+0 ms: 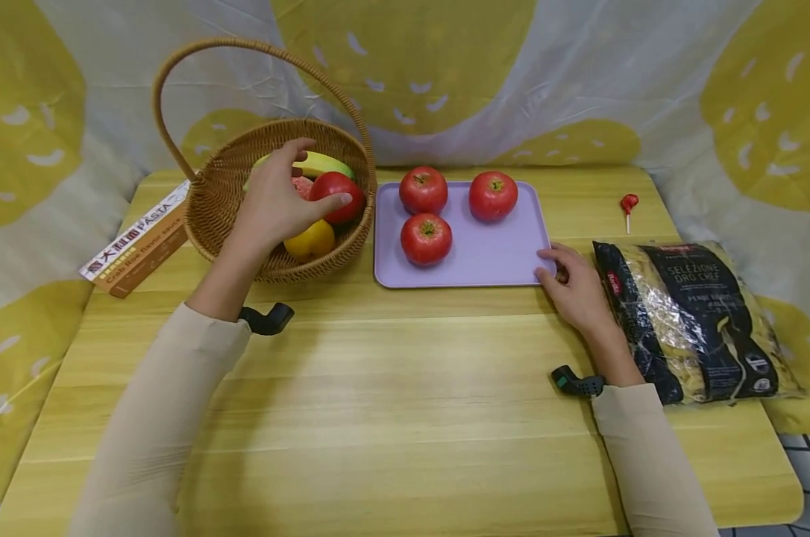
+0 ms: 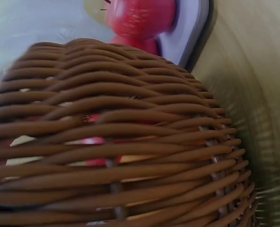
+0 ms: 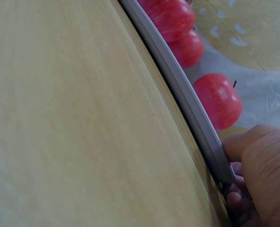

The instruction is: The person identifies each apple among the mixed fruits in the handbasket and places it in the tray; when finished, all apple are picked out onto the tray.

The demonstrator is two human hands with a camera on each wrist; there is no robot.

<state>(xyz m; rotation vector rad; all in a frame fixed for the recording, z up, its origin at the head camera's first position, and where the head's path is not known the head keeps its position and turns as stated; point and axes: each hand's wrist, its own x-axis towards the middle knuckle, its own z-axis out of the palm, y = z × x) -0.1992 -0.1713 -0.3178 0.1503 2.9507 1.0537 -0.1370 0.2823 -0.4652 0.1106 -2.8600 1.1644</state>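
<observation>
My left hand (image 1: 279, 195) is over the wicker basket (image 1: 227, 171), thumb and fingers spread apart. Its thumb lies across a red apple (image 1: 346, 210) inside, seemingly without gripping it. Around that apple are a banana (image 1: 327, 164), a pink fruit mostly hidden by the hand, and a yellow fruit (image 1: 309, 242). The left wrist view is filled by the basket's woven side (image 2: 121, 113), and the hand is out of sight there. My right hand (image 1: 575, 287) pinches the right edge of a lilac tray (image 1: 488, 257), thumb above and fingers below. Three red apples (image 1: 427, 239) sit on the tray.
Left of the basket lies a pasta box (image 1: 139, 242), partly behind it. A bag of penne pasta (image 1: 703, 321) lies beside my right forearm, with a red lollipop (image 1: 629, 203) behind it. A patterned cloth (image 1: 579, 67) hangs along the table's back edge.
</observation>
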